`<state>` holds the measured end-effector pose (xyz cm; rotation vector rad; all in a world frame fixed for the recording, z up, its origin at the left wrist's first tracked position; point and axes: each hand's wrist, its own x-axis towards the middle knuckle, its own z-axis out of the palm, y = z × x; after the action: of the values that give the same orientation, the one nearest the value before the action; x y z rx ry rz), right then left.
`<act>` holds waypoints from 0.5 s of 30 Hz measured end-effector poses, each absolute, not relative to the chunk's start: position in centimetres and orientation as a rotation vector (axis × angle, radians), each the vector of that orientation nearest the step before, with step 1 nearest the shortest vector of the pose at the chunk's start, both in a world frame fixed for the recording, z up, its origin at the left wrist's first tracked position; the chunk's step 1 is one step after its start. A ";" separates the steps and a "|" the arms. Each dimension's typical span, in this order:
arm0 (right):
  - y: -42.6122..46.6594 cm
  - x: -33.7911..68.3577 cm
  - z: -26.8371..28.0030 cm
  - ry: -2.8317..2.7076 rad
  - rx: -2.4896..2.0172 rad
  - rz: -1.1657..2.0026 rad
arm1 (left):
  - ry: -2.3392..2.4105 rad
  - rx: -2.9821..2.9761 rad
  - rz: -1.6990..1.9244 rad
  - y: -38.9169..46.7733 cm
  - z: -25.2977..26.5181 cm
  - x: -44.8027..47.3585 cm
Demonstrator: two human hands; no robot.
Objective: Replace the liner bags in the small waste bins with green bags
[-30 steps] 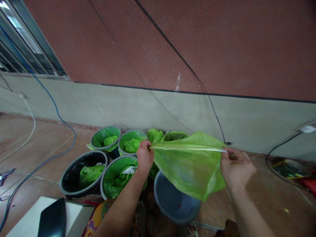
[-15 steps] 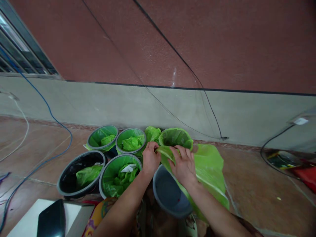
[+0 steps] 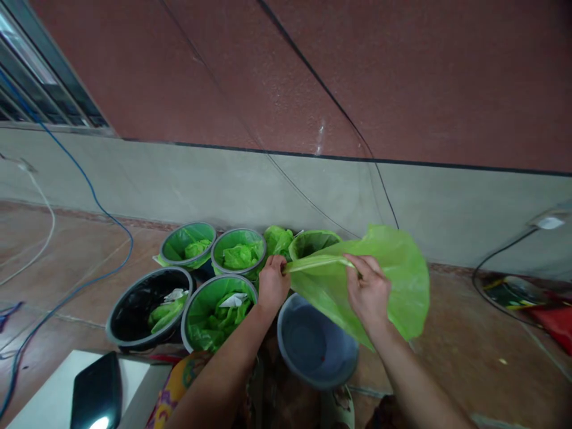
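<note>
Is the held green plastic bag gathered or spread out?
Partly gathered: the green plastic bag has its edge bunched between left hand and right hand; the rest spreads loosely.

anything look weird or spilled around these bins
Nothing looks clearly spilled or damaged. The odd one out is the front-left bin: black inside, unlike the green-lined bin beside it. The grey bin below the held green bag has a small red speck inside, too small to identify.

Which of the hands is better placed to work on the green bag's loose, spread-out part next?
The right hand, I'd judge: the loose part of the green bag spreads right beside it. The left hand pinches the opposite end, farther away.
</note>
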<state>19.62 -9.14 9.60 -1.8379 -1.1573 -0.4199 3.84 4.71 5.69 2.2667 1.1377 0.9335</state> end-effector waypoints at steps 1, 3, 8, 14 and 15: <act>-9.4 20.2 9.8 -1.107 -1.832 -0.444 | 1.155 2.271 0.925 4.9 5.6 3.7; -10.1 21.5 10.3 -1.004 -1.835 -0.496 | 1.180 2.279 0.912 5.3 5.4 3.5; -12.0 24.4 11.0 -0.794 -1.904 -0.580 | 1.217 2.313 0.891 5.9 5.0 3.2; -13.3 27.1 11.0 -0.617 -1.915 -0.656 | 1.323 2.354 0.839 6.8 4.9 2.8; -13.5 27.6 10.8 -0.580 -1.910 -0.661 | 1.342 2.361 0.828 6.9 4.8 2.7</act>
<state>27.60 -13.53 10.85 -1.9103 -0.5804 -0.6611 2.69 6.93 4.80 2.3610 1.3421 0.8284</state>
